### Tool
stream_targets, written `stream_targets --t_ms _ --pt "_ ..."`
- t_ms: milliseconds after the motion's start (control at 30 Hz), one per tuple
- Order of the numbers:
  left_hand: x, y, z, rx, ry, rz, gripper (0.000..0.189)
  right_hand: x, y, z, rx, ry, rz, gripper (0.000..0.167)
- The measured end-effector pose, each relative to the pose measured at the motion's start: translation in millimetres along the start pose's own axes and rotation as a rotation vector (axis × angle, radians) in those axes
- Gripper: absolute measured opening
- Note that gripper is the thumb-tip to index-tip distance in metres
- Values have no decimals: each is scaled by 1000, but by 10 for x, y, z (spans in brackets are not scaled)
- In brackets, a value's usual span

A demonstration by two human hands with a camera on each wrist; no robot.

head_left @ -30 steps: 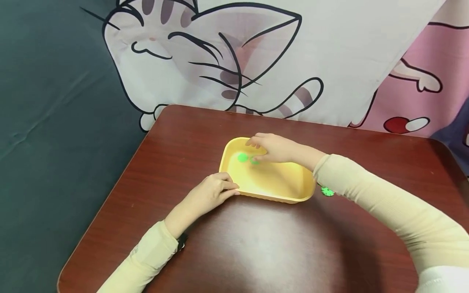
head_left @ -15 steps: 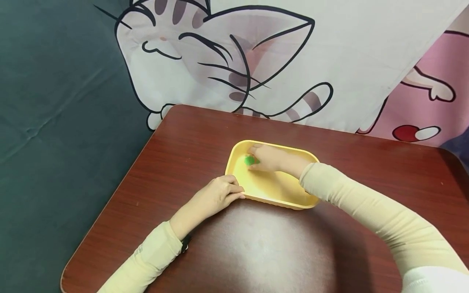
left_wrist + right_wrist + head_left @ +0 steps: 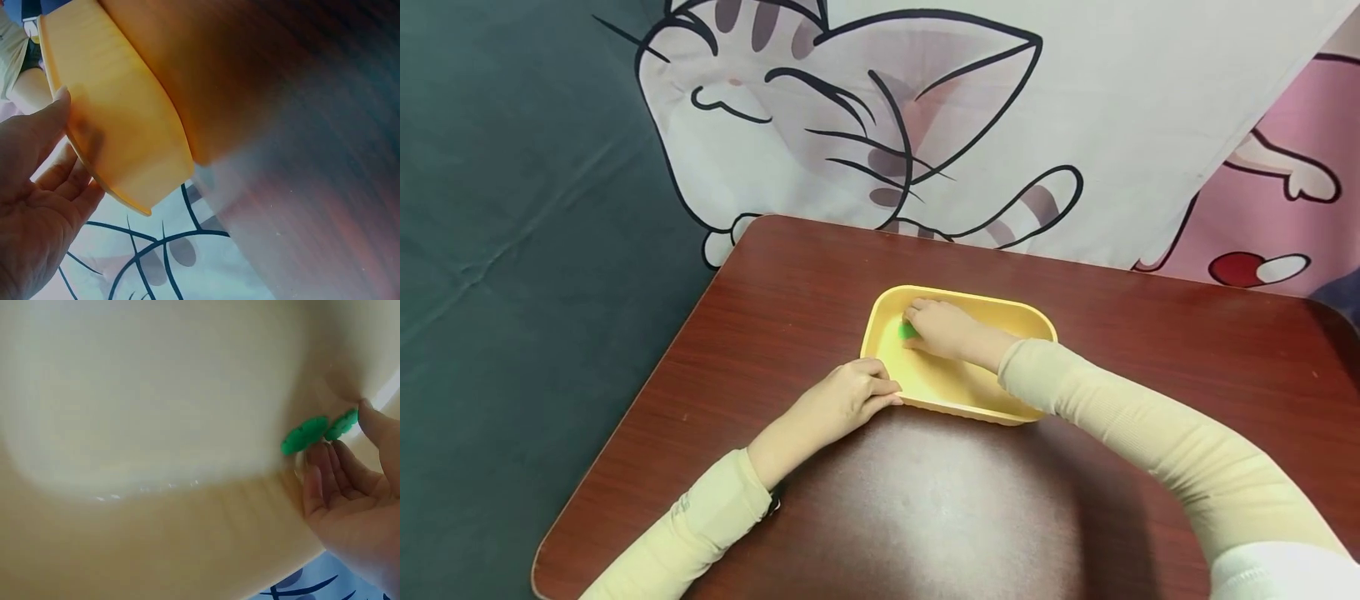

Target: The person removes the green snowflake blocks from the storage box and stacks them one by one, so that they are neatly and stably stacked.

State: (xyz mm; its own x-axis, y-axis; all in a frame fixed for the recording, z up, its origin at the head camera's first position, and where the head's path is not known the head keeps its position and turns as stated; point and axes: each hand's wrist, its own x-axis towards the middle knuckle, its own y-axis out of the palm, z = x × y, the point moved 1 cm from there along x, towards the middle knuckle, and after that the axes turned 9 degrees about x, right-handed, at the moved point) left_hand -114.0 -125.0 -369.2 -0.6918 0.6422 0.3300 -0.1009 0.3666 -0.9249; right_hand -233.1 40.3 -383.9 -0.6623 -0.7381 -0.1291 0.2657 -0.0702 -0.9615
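Your left hand [image 3: 850, 392] is pinching the tray [image 3: 955, 409] at its near-left rim, seemingly steadying it. Inside its left end, your right hand [image 3: 946, 330] is pinching a disc [image 3: 342, 425] by its edges, probably because it's thin; a second disc [image 3: 304, 434] is showing just beside.

Cat-print cloth [image 3: 910, 125] hangs behind a brown table [image 3: 955, 508]; green fabric [image 3: 535, 275] left.

This seems to be an indoor room, but whether of a home or a small studio I cannot tell. A wood-grained table [image 3: 790, 321] stands close before a white cloth [image 3: 955, 125] printed with a cartoon cat; a creased green sheet [image 3: 512, 275] is at the left.
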Motion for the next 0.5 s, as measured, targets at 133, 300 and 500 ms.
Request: stream_targets --t_ms 133,300,500 --pt "-5 -1 9 10 1 -12 15 2 13 3 61 -22 -31 36" --pt "-11 3 6 10 3 -10 16 3 25 12 85 -25 -22 30" --pt "-8 -2 3 -8 5 -18 14 32 14 40 124 -5 47 26"
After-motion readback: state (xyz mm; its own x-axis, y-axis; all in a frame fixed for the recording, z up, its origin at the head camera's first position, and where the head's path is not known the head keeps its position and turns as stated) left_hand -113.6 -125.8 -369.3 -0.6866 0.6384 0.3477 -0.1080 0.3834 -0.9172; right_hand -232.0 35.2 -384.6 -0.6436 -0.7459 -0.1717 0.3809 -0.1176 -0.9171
